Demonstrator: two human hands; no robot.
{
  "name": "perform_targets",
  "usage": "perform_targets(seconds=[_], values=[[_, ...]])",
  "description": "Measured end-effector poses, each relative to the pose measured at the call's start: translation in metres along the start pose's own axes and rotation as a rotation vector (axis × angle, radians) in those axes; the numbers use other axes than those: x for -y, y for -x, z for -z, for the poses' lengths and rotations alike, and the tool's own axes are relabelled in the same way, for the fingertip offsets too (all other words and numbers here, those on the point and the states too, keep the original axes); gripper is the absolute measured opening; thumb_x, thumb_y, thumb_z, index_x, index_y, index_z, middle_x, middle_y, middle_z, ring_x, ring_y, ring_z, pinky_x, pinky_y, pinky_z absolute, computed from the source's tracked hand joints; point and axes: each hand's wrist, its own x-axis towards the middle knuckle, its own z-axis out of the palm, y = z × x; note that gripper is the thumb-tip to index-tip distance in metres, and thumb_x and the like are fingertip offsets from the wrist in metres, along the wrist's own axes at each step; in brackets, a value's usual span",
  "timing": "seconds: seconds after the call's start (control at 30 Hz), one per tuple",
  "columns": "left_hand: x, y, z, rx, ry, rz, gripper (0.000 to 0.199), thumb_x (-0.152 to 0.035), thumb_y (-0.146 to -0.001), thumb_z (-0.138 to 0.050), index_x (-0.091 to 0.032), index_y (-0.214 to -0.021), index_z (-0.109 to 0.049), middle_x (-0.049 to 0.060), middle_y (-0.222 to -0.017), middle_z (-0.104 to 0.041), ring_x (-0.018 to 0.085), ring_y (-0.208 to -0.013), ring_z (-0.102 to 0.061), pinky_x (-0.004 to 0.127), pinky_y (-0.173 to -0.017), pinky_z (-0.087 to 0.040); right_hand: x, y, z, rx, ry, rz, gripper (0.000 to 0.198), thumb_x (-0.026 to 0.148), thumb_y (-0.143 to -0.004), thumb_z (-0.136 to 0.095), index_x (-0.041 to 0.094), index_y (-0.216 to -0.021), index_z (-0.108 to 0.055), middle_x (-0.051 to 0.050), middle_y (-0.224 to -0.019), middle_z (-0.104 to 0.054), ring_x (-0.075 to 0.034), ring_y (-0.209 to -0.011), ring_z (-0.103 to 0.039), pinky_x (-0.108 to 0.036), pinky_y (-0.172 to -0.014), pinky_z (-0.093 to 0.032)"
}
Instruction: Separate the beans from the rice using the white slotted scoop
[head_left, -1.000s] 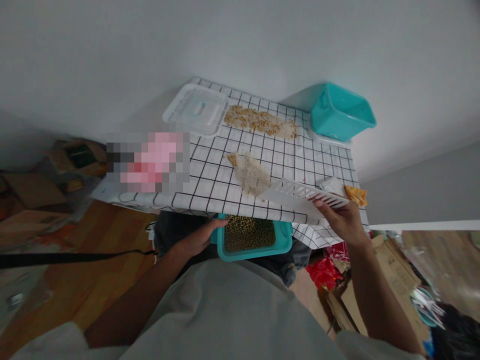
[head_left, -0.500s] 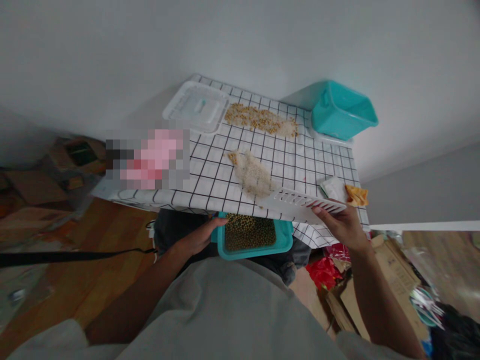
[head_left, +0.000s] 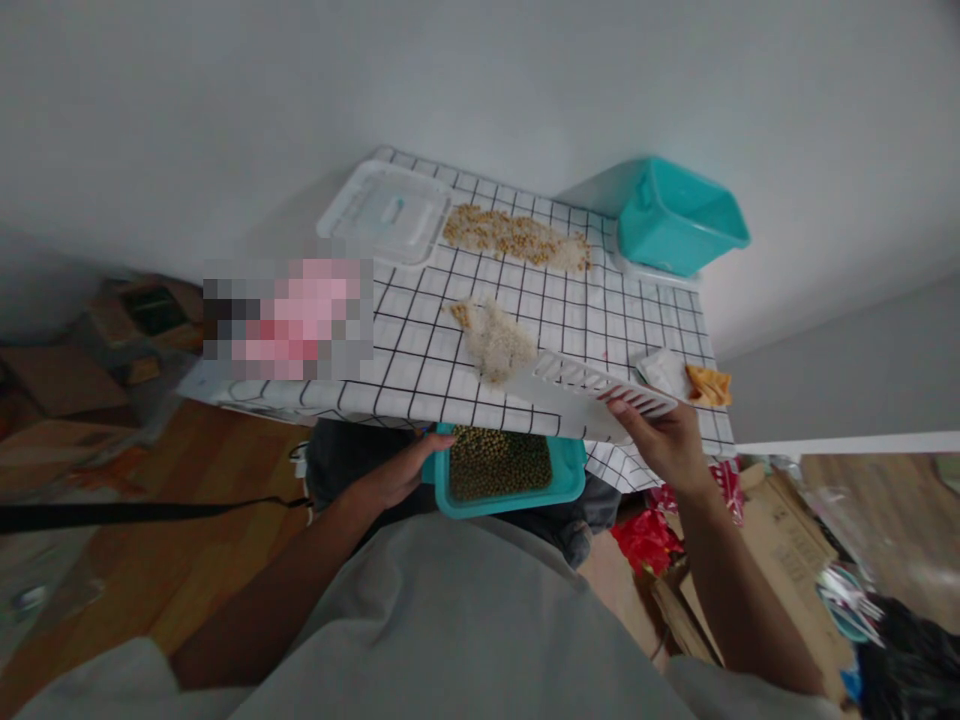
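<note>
- Right hand fingers pinch the white slotted plastic scraper; its edge touches the white rice pile on the black-and-white grid tablecloth.
- Left hand grips the rim of the teal plastic tray of green beans, held below the table edge.
- Progress, I'd judge: beans collected; rice pile and far rice-and-soybean strip remain.
- Nearby: clear lid, teal tub, orange cloth. Nothing blocks the scraper.

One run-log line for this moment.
left hand: holds teal tray of green beans below table edge | right hand: holds white slotted scraper against rice pile
</note>
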Motion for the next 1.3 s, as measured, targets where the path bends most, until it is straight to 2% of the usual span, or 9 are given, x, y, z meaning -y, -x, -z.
perform_targets(seconds=[0.1, 0.27, 0.5, 0.97, 1.3], values=[[-0.001, 0.001, 0.0, -0.012, -0.012, -0.001, 0.04, -0.041, -0.08, -0.068, -0.017, -0.112, -0.072, 0.009, -0.112, -0.079, 0.031, -0.114, -0.069, 0.041, -0.104, -0.049, 0.003, -0.019, -0.013, -0.051, -0.017, 0.026, 0.022, 0.04, -0.087, -0.068, 0.025, -0.1, -0.077, -0.002, -0.098, -0.078, -0.024, -0.091, -0.073, -0.035, -0.084, -0.059], [-0.001, 0.004, 0.002, -0.006, -0.008, -0.002, 0.038, -0.042, -0.079, -0.068, -0.017, -0.107, -0.074, 0.009, -0.112, -0.079, 0.032, -0.115, -0.068, 0.041, -0.105, -0.049, 0.006, -0.031, -0.019, 0.021, 0.01, 0.044, 0.022, 0.04, -0.087, -0.068, 0.025, -0.1, -0.077, -0.001, -0.098, -0.078, -0.023, -0.092, -0.073, -0.034, -0.084, -0.059], [0.001, 0.002, 0.005, -0.004, 0.003, 0.013, 0.036, -0.042, -0.079, -0.067, -0.017, -0.104, -0.074, 0.009, -0.112, -0.079, 0.032, -0.114, -0.069, 0.042, -0.104, -0.049, 0.006, -0.021, -0.012, 0.067, 0.023, 0.056, 0.018, 0.037, -0.087, -0.069, 0.025, -0.098, -0.078, -0.001, -0.097, -0.078, -0.023, -0.09, -0.073, -0.032, -0.079, -0.059], [0.001, 0.003, 0.003, -0.003, 0.009, 0.02, 0.036, -0.043, -0.079, -0.068, -0.016, -0.102, -0.074, 0.01, -0.113, -0.078, 0.032, -0.114, -0.068, 0.041, -0.106, -0.047, 0.012, -0.018, -0.014, 0.041, 0.036, 0.062, 0.018, 0.038, -0.087, -0.069, 0.026, -0.097, -0.077, -0.002, -0.093, -0.079, -0.022, -0.083, -0.073, -0.03, -0.071, -0.059], [-0.001, 0.005, 0.002, -0.027, 0.026, 0.004, 0.035, -0.039, -0.078, -0.071, -0.017, -0.105, -0.073, 0.007, -0.102, -0.082, 0.03, -0.109, -0.071, 0.039, -0.1, -0.05, 0.014, -0.007, -0.008, 0.166, 0.012, 0.043, 0.018, 0.034, -0.087, -0.069, 0.024, -0.101, -0.077, -0.002, -0.093, -0.078, -0.019, -0.079, -0.072, -0.027, -0.068, -0.057]])
